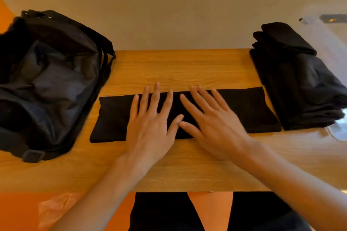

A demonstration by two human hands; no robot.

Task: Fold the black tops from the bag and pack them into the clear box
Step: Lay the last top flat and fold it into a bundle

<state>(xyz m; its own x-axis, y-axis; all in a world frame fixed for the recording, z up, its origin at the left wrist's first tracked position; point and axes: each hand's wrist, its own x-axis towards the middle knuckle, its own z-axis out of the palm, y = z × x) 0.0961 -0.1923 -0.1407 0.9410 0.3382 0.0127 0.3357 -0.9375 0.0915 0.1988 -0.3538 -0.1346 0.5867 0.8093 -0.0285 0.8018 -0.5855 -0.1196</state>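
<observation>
A black top [251, 110], folded into a long flat strip, lies across the middle of the wooden table [178, 67]. My left hand [150, 118] and my right hand [210, 118] lie flat on its middle with straight, spread fingers, thumbs almost touching. A black bag [47, 84] sits open and slumped at the left end of the table. At the right end a stack of folded black tops [300, 84] rests inside the clear box [330, 43], whose walls are hard to make out.
A pale wall rises just behind the table's far edge. The floor on the left and below is orange, with a crumpled clear plastic sheet [58, 206] on it. My lap in dark clothing shows under the near table edge.
</observation>
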